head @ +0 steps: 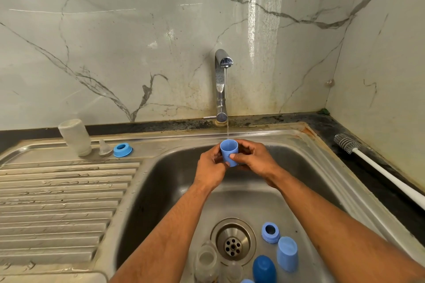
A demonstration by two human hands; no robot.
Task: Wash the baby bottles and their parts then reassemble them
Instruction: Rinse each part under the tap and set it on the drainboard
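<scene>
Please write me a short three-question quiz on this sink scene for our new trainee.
1. True or false: the water stream from the tap falls into the light blue cap held by both hands.
2. Which item lies on the counter right of the sink? A) bottle brush B) sponge C) soap bar
3. Fill in: on the drainboard, the clear bottle stands mouth ____.

Key
1. True; the left hand and right hand grip the cap under the stream.
2. A, the bottle brush.
3. Down; beside it stand a clear teat and a blue collar ring.
</scene>
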